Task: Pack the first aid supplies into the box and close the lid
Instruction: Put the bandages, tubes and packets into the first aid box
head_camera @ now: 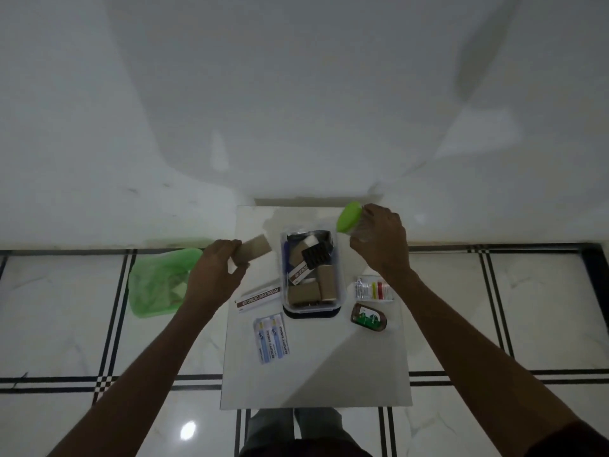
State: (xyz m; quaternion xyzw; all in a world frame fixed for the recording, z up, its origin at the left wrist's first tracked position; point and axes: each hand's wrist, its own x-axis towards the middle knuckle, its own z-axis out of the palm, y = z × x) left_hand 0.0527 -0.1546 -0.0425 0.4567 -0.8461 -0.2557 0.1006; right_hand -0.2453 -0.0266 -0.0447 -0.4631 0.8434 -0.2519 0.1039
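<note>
Two hands in play here, both busy. Your left hand (214, 268) has its grip wrapped around a brown roll (252, 250), holding it up just left of the box (339, 291), and your right hand (379, 239) has its grip closed on a clear jar (361, 230) with a green lid (348, 216), tilted over just past the box's far right corner. The box sits open in the middle of the small white tabletop (316, 374), on top of what looks like its dark blue lid (311, 314), so it's not closed. Inside you've already got several brown rolls, a dark pill strip (317, 253), a small carton (301, 273) and a blue thing along the left wall that I can't make out. On the tabletop itself there's a long ointment carton (258, 299) lying just left of the box, a pack of bandage strips (270, 338) nearer to you, a small clear packet with red and yellow bits (374, 289) to the right of the box, and a brown bottle with a green label (368, 318) lying on its side just below that packet. Off to the left, a green plastic bag (158, 282) sits on the tiled floor (66, 324).
</note>
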